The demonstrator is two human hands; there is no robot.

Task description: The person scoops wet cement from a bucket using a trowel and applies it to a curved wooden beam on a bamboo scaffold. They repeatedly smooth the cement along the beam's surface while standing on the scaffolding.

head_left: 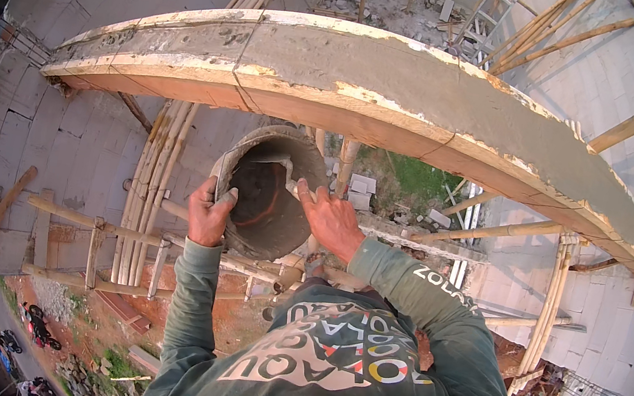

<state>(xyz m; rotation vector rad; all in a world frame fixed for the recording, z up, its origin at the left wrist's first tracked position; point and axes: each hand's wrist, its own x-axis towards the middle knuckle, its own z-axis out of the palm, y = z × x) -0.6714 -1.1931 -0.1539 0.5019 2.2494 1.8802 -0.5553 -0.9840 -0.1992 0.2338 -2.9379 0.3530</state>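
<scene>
A mortar-crusted bucket (267, 238) is tilted so that its mouth faces me, with dark grey wet mix (255, 196) inside. My left hand (208, 212) grips its left rim, thumb on the inner side and fingers outside. At the right side of the mouth, my right hand (332, 221) is closed around the handle of a trowel (288, 168). The trowel's bent neck reaches into the bucket; its blade lies inside and shows only partly. Just beyond the bucket runs a long beam form (314, 57), its boards filled with smoothed grey concrete.
Bamboo poles (152, 189) stand left of the bucket, with a bamboo scaffold rail (129, 233) below them. More bamboo props (495, 228) slant on the right. Grey block walls (38, 125) flank both sides. Far below are rubble, grass (419, 179) and parked motorcycles (39, 327).
</scene>
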